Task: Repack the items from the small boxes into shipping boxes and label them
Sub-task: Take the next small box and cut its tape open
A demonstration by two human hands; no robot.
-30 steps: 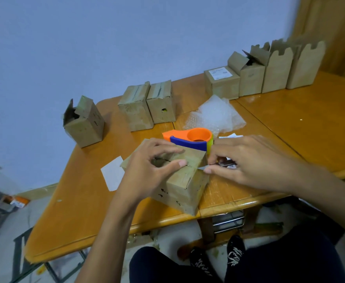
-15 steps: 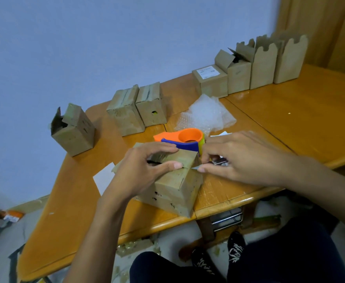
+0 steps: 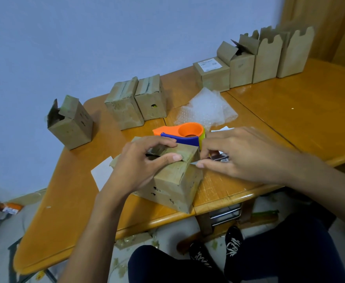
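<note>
A worn cardboard box (image 3: 173, 180) lies on the wooden table (image 3: 290, 111) near its front edge. My left hand (image 3: 134, 166) rests on top of it, with thumb and fingers curled round the top flap. My right hand (image 3: 243, 154) pinches a small knife (image 3: 218, 158), whose thin blade points left at the seam on the box's top right edge. Two closed small boxes (image 3: 124, 107) (image 3: 151, 99) stand behind, and an open one (image 3: 71, 125) at the left. At the back right are a labelled box (image 3: 212, 76) and three open-topped boxes (image 3: 267, 58).
An orange and blue tape dispenser (image 3: 188, 131) sits just behind the held box, with crumpled bubble wrap (image 3: 208, 107) beyond it. A white paper sheet (image 3: 102, 174) lies left of the box. My legs and shoes show below the table edge.
Both hands keep their hold on the box and the knife. The blade stays at the box's top seam; mostly the view has shifted.
</note>
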